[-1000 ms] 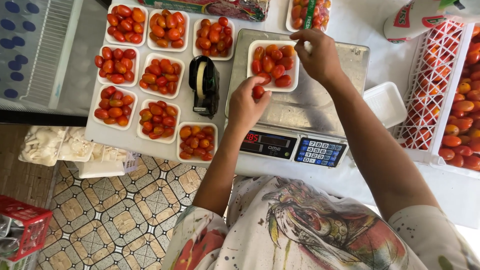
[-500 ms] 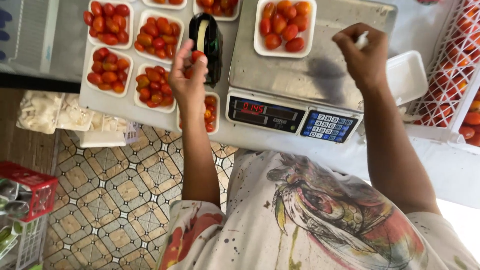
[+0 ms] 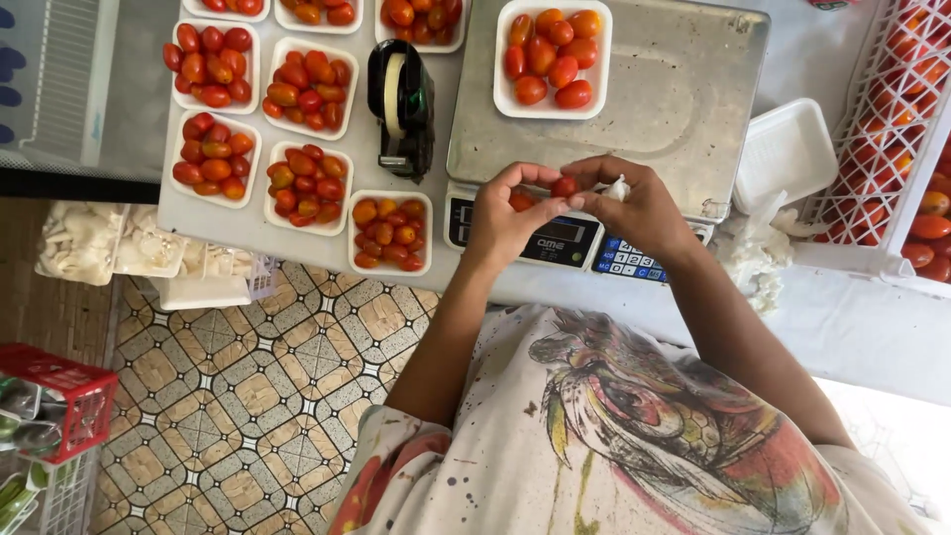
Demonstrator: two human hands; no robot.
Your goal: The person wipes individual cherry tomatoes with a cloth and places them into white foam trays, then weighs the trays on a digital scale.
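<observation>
Both hands meet just above the front of a metal weighing scale. My left hand pinches a small red cherry tomato at its fingertips and has another tomato tucked in the palm. My right hand touches the same tomato and clutches a crumpled white tissue. On the scale's pan sits a white foam tray of tomatoes.
Several filled foam trays lie left of the scale beside a black tape dispenser. An empty foam tray and crumpled tissue are at right, next to a white crate of tomatoes. A red basket stands on the tiled floor.
My left hand came back from the trays at left with a tomato, and my right hand dropped from the scale's right side. The two hands now meet over the scale's display.
</observation>
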